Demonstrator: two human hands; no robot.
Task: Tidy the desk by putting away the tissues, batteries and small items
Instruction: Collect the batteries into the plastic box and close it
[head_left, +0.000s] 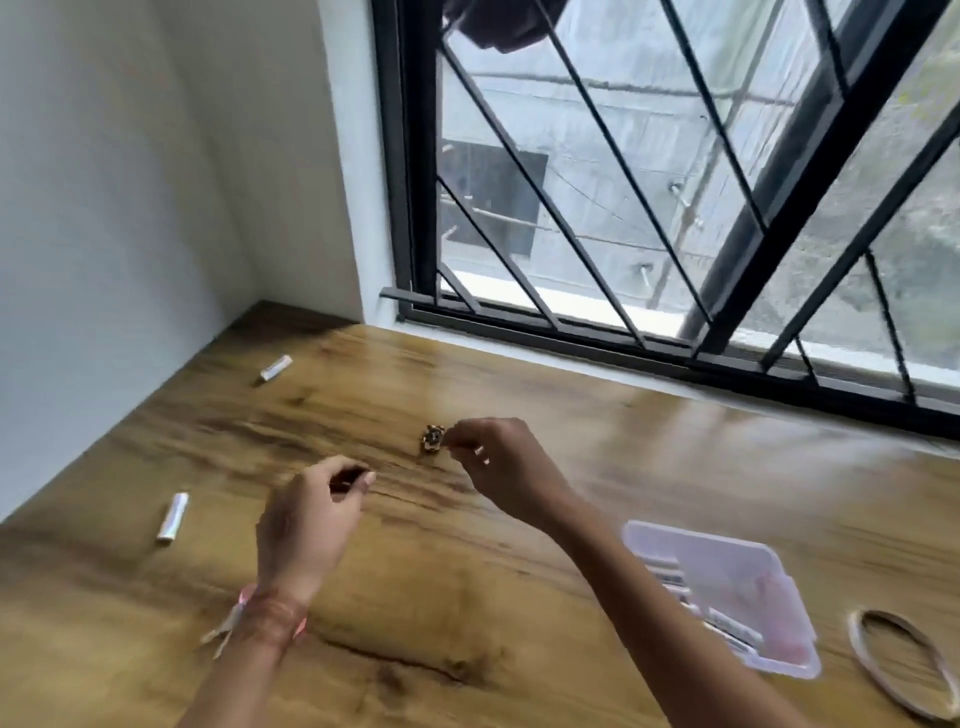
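Head view

- Desk (519, 545): wood-grain top, set into a wall corner, with a barred window (675, 208) along its far edge.
- Left hand (311, 514): held above the desk's middle, back towards the camera, thumb and fingers curled in and pinching a dark item (347, 475). The item is small and blurred, so its kind cannot be told. A wristband (270, 618) with loose ends circles the wrist.
- Right hand (498, 467): just right of the left hand, fingertips drawn together at the right edge of a speckled item (432, 440). Whether they grip it or only touch it cannot be told.
- Speckled item: small, brown and pale, on the desk at mid-depth, beyond the left hand.
- Far battery (275, 367): white, lying on the desk near the wall corner, well apart from both hands.
- Near battery (173, 518): white, lying on the desk left of the left hand.
- Box (769, 660): clear plastic, open-topped, on the desk right of the right forearm, with several blurred pieces inside.
- Ring (857, 649): thin loop lying flat just right of the box, partly cut off by the frame edge.
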